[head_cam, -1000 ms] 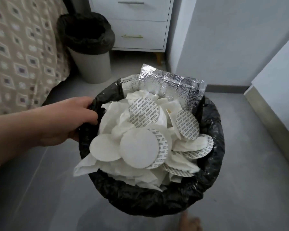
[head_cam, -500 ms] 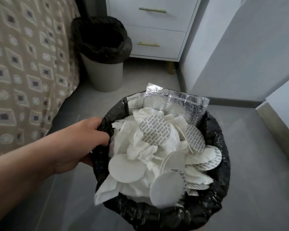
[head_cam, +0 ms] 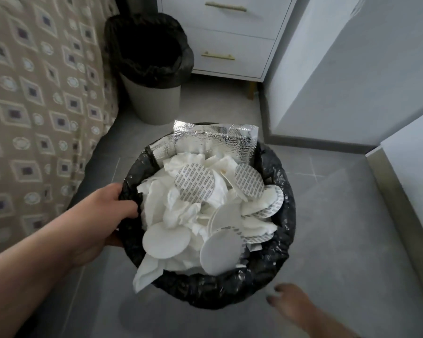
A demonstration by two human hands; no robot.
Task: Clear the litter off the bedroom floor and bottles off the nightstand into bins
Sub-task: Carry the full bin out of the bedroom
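Note:
My left hand [head_cam: 108,215] grips the left rim of a bin [head_cam: 287,240] lined with a black bag and holds it above the grey floor. The bin is heaped with crumpled white tissues [head_cam: 181,213], several round white seal discs [head_cam: 193,184] and a silver foil pouch [head_cam: 217,140] that stands against its far rim. One tissue hangs over the near left edge. A second bin [head_cam: 154,103], grey with a black liner, stands on the floor ahead, and its inside is dark. My right hand is out of view.
A bed with a patterned brown cover [head_cam: 34,93] runs along the left. A white nightstand [head_cam: 230,30] with brass handles stands behind the second bin. White walls [head_cam: 352,69] close in on the right. My bare foot [head_cam: 291,306] is on the floor at the lower right.
I have carried the full bin forward, so the second bin and the nightstand are closer. The discs and tissues shifted in the heap. My foot has stepped into view at the lower right.

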